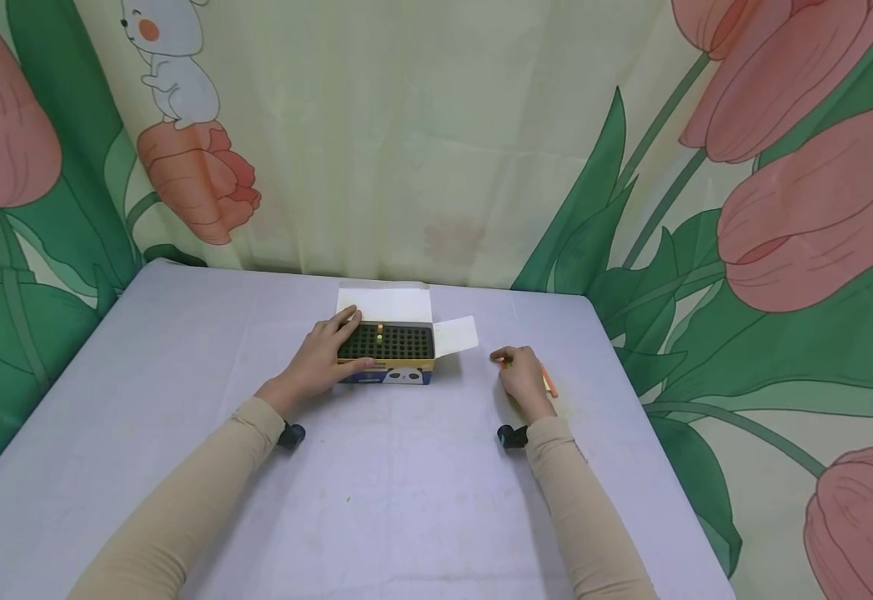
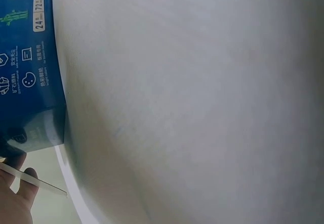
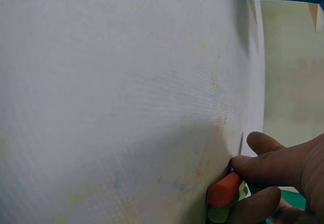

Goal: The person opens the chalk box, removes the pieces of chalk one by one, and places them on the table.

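An open chalk box point(image 1: 406, 377) with a panda on its front stands near the table's middle; the left wrist view shows its blue printed side point(image 2: 30, 77). My left hand point(image 1: 318, 354) grips its left end, thumb along the front top edge and fingers reaching toward the back. A dark holed insert point(image 1: 408, 342) fills the box, with an orange and a green chalk upright in it. To the right, my right hand point(image 1: 524, 382) pinches an orange chalk stick point(image 3: 224, 189) between thumb and fingers, low at the tabletop. A green chalk stick point(image 3: 218, 214) lies right under it, partly hidden by the fingers.
The box's white lid point(image 1: 383, 303) stands raised at the back, and a white side flap point(image 1: 455, 336) sticks out right. An orange stick point(image 1: 550, 382) shows beside my right hand. A white cloth point(image 1: 406, 500) covers the table; a printed curtain point(image 1: 421, 150) hangs behind.
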Demonstrator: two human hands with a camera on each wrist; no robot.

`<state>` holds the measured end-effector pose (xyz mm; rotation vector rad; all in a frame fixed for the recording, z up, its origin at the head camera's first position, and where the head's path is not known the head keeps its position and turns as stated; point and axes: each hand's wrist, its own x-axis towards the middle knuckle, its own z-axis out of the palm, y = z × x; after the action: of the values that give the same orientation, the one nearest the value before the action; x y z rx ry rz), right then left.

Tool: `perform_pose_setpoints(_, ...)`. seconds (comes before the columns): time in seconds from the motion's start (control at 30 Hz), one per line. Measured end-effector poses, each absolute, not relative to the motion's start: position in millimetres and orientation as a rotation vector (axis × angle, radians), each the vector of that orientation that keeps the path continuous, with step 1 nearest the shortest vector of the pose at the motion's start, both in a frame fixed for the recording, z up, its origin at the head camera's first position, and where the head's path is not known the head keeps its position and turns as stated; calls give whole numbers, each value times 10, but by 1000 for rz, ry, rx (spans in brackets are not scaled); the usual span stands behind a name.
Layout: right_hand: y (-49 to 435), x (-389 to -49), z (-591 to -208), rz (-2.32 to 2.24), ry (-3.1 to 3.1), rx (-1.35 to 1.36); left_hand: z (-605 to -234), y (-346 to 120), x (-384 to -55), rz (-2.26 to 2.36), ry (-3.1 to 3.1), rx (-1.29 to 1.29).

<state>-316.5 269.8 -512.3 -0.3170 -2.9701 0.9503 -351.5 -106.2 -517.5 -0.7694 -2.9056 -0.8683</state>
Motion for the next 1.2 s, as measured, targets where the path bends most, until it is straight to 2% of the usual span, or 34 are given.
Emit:
perform_pose_setpoints(0.63,2677,-3239,-5059,986,-2990,-384,-5216,-1073,-3543,-862,-2878,-786)
perform_pose_setpoints(0.97,2552,-3288,-4708,1135,-2863,-270,-5184,-1073,-3527,-866,-2893,-768)
perform_pose_setpoints(1.2,2330,-3383,-4389,1070,-2792,-170,-5202,-1074,-3540,-860,-2879,-782)
